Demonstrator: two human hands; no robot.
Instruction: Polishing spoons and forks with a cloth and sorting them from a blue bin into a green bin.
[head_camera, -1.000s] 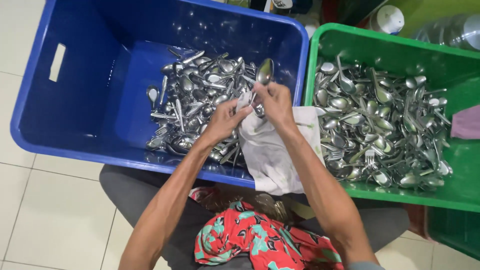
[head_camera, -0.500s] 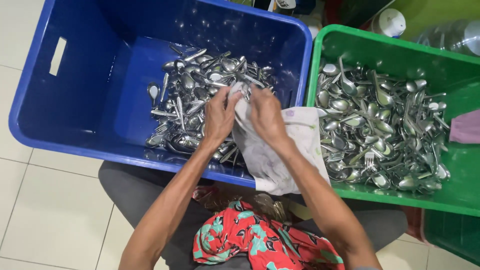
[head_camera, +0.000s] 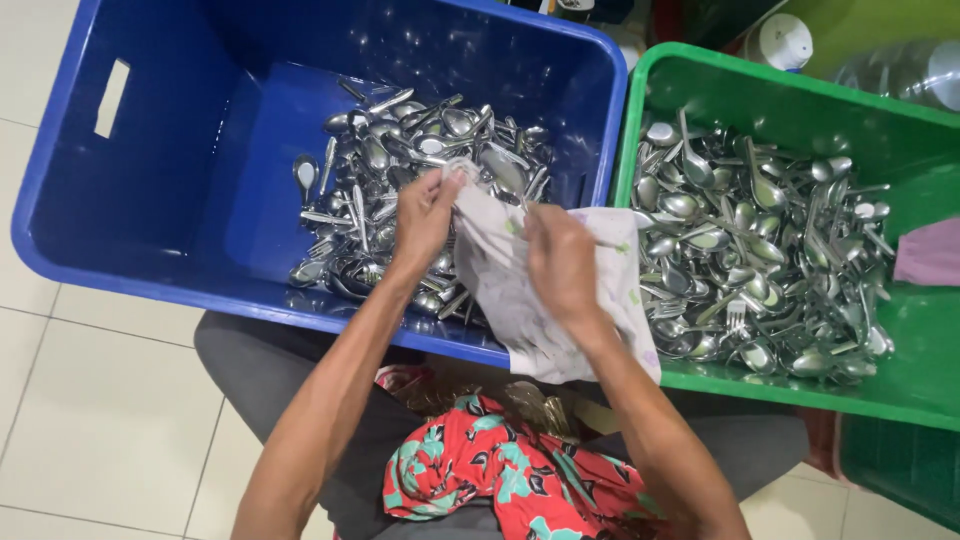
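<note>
Red floral fabric (head_camera: 480, 480): lies in the person's lap, nearest the camera.

White cloth (head_camera: 545, 290): soft, limp, faintly stained; draped over the near rims where the two crates meet. Judged light and easily bunched, best taken by pinching a fold.

Right hand (head_camera: 562, 262): closed around a fold of the cloth, with a thin metal handle seeming to pass through the fist; what the fingers grip under the cloth cannot be told.

Left hand (head_camera: 425, 212): fingertips pressed together on the cloth's upper corner, above the blue crate.

Spoon (head_camera: 503, 170): bowl showing just beyond the cloth, between the hands. Judged stiff, smooth, likely slippery; hold by the handle.

Blue crate (head_camera: 150, 260): pile of steel spoons and forks (head_camera: 390, 190) at its right side.

Green crate (head_camera: 900, 390): wider heap of cutlery (head_camera: 760, 250); pink cloth (head_camera: 930, 255) at the right edge.
</note>
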